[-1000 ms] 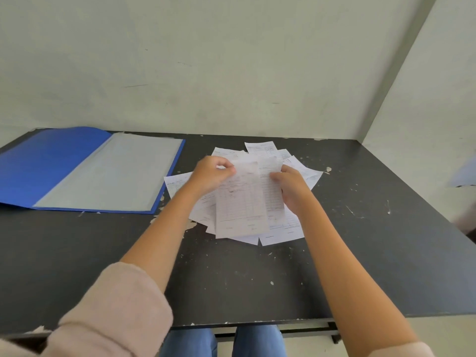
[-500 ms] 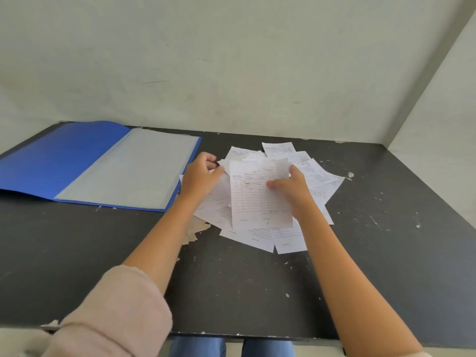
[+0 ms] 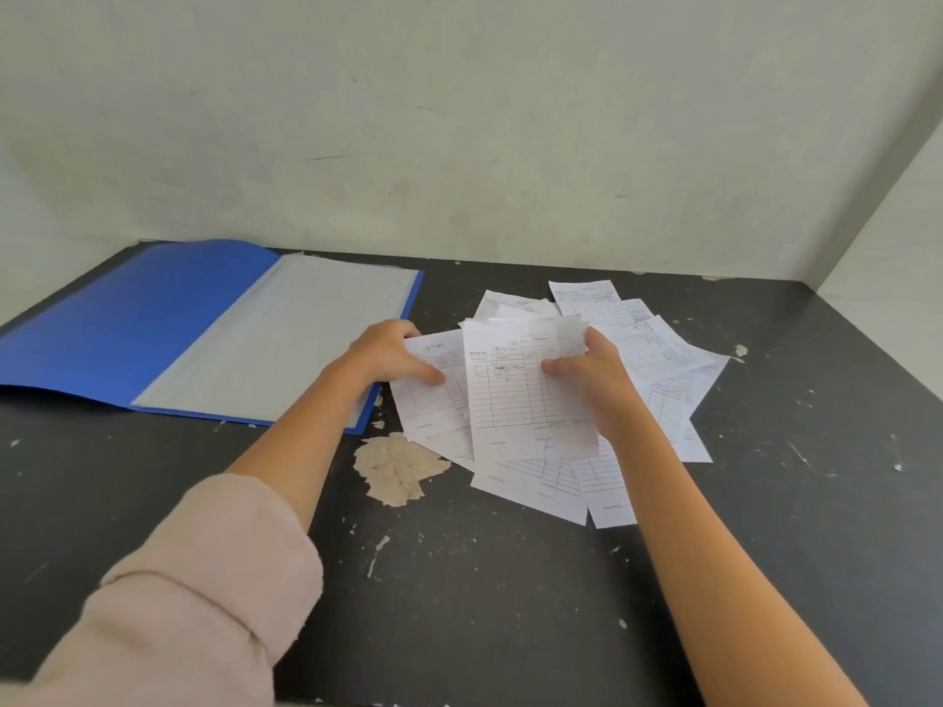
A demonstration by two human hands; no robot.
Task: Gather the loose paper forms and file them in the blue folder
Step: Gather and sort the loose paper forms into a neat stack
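Note:
Several white printed paper forms (image 3: pixel 658 349) lie fanned out on the black table, right of centre. My right hand (image 3: pixel 592 375) grips a small stack of forms (image 3: pixel 515 395) lifted slightly over the pile. My left hand (image 3: pixel 393 352) pinches another form (image 3: pixel 433 400) at its upper left edge, just left of that stack. The blue folder (image 3: pixel 127 318) lies open at the left, its clear sleeve page (image 3: pixel 306 329) facing up; its right edge is close to my left hand.
The black table (image 3: pixel 510 604) is chipped, with a large pale bare patch (image 3: pixel 395 466) just below the forms. Pale walls close the back and the right side. A small paper scrap (image 3: pixel 741 351) lies right of the pile.
The camera has moved closer and tilted. My right hand now holds the stack alone, and my left hand has shifted to a separate form at the left of it.

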